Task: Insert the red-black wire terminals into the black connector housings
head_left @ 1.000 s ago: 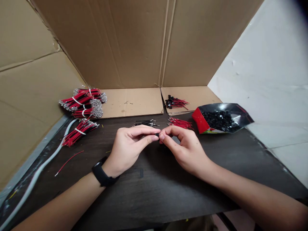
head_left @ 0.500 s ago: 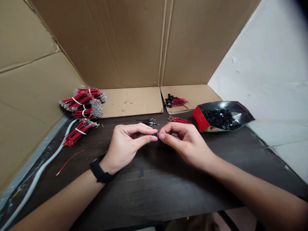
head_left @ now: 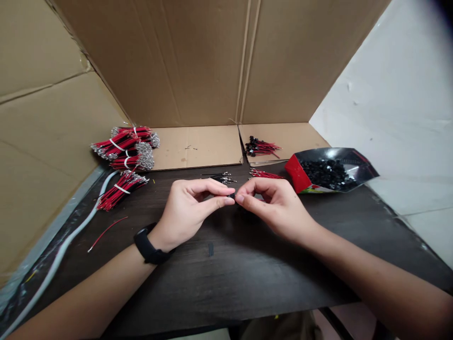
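Observation:
My left hand (head_left: 189,205) is closed, pinching a small black connector housing (head_left: 231,195) between thumb and fingertips. Against it, the closed fingertips of my right hand (head_left: 272,203) meet the connector's right end; the red wire they grip is now almost wholly covered by the fingers. Just beyond the hands lie loose black wires (head_left: 220,178) with metal terminals and a small pile of red wires (head_left: 265,174). A black band is on my left wrist.
At the left are several tied bundles of red and black wires (head_left: 129,158) and a single red wire (head_left: 107,232). Wires with black connectors (head_left: 261,147) rest on cardboard at the back. A cut-open box (head_left: 293,172) of black connectors stands right. Cardboard walls enclose the dark table.
The view has shifted slightly. Both hands keep the same pinch, and the short piece of red wire between the fingertips is now less visible.

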### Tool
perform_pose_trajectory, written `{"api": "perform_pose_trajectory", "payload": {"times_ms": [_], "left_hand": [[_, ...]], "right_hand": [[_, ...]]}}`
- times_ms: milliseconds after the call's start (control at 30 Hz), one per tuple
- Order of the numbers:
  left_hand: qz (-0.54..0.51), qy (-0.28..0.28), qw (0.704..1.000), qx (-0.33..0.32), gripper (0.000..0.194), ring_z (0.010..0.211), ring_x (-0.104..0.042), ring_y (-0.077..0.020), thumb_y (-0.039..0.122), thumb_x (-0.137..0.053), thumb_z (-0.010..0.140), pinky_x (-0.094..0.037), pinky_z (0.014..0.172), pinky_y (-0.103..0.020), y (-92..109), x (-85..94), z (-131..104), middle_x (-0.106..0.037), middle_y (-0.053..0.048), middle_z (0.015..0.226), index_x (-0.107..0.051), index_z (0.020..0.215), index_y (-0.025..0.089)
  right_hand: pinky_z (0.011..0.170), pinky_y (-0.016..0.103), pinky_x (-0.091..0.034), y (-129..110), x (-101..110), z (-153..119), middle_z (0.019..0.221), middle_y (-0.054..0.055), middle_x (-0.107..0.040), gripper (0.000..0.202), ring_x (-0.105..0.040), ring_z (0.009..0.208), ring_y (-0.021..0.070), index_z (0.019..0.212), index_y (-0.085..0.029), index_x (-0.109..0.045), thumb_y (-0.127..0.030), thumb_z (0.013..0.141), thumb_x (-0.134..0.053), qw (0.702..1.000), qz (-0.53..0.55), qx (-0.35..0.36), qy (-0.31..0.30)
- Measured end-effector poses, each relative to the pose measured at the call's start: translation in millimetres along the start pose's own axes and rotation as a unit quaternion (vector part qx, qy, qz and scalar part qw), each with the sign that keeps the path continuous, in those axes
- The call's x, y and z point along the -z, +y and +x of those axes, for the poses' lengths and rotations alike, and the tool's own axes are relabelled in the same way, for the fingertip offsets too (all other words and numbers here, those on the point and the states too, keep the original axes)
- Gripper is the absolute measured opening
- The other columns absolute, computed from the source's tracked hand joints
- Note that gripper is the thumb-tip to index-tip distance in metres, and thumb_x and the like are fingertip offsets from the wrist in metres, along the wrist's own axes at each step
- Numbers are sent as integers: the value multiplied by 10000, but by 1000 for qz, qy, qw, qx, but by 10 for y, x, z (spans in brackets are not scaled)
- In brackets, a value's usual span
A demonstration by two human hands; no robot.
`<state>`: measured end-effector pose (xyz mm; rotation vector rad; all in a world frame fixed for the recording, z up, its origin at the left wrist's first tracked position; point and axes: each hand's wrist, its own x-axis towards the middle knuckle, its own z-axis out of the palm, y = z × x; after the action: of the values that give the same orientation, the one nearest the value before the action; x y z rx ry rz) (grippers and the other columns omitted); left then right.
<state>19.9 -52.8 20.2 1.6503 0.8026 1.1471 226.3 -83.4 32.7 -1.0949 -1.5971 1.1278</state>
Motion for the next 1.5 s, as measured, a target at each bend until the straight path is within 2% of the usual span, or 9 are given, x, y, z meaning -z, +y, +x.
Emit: {"api": "perform_pose_trajectory", "payload": {"times_ms": [367, 633, 767, 867, 1000, 1200, 1300, 1367, 1500], "left_hand": [[18, 49, 998, 17, 152, 837, -789, -165, 160, -911, 742, -648, 810, -235, 40, 22, 23, -835, -6, 900, -849, 855, 239], [13, 65, 997, 34, 303, 936, -790, -197, 213, -891, 780, -643, 919, -324, 39, 59, 41, -834, -52, 1041, -834, 1078, 222], [40, 101, 994, 22, 340, 924, -778, -199, 253, -853, 822, -631, 900, -344, -36, 130, 100, -830, -65, 1015, -802, 1153, 192], [194, 141, 971, -12, 183, 868, -760, -203, 298, -770, 895, -612, 838, -347, -119, 260, 168, -826, -65, 982, -818, 1033, 189], [400, 47, 912, -75, 157, 965, -722, -231, 285, -684, 945, -558, 927, -401, -208, 396, 211, -806, -63, 1041, -794, 1020, 202], [501, -100, 853, -106, 196, 1078, -669, -278, 271, -614, 993, -512, 986, -464, -318, 410, 209, -776, -96, 1109, -754, 1101, 188], [507, -99, 848, -115, 207, 1069, -665, -280, 263, -595, 1003, -506, 985, -462, -320, 385, 201, -764, -110, 1097, -753, 1099, 171], [487, -91, 859, -130, 213, 1058, -667, -271, 260, -580, 1013, -506, 984, -449, -284, 328, 171, -761, -109, 1084, -750, 1096, 161], [426, -140, 883, -140, 212, 1000, -672, -239, 218, -540, 1024, -517, 952, -406, -184, 98, 44, -754, -87, 1057, -727, 1099, 154]], "right_hand": [[681, 254, -461, -4, 60, 26, 801, -1, -744, 175, -645, 739, 130, 800, -180, -723, -297, 930, -730, 1000, 3, 0, 8], [815, 286, -506, -22, 201, 63, 944, 13, -785, 122, -696, 884, 169, 913, -201, -770, -264, 954, -674, 986, -154, 61, 11], [798, 334, -524, -94, 466, 225, 945, 43, -806, 156, -711, 874, 207, 911, -202, -803, -287, 936, -675, 968, -224, 76, 89], [740, 368, -513, -63, 814, 540, 875, 61, -801, 159, -686, 779, 213, 906, -190, -833, -282, 905, -704, 938, -313, 41, 147], [701, 387, -486, 167, 1242, 1080, 735, 67, -758, 135, -624, 676, 187, 932, -150, -855, -207, 852, -763, 893, -417, -1, 167], [700, 394, -482, 403, 1439, 1470, 781, 94, -775, 117, -661, 714, 196, 886, -133, -843, -108, 809, -758, 853, -521, -13, 37], [742, 404, -504, 280, 1360, 1377, 811, 97, -772, 133, -692, 780, 223, 921, -132, -836, -169, 825, -751, 833, -550, 26, 53], [752, 393, -514, 136, 1246, 1208, 862, 98, -781, 162, -699, 800, 219, 959, -140, -829, -197, 865, -709, 850, -518, 68, 67], [730, 340, -496, -70, 953, 738, 893, 33, -792, 166, -693, 778, 188, 983, -218, -815, -204, 910, -667, 886, -450, 102, -54]]}}
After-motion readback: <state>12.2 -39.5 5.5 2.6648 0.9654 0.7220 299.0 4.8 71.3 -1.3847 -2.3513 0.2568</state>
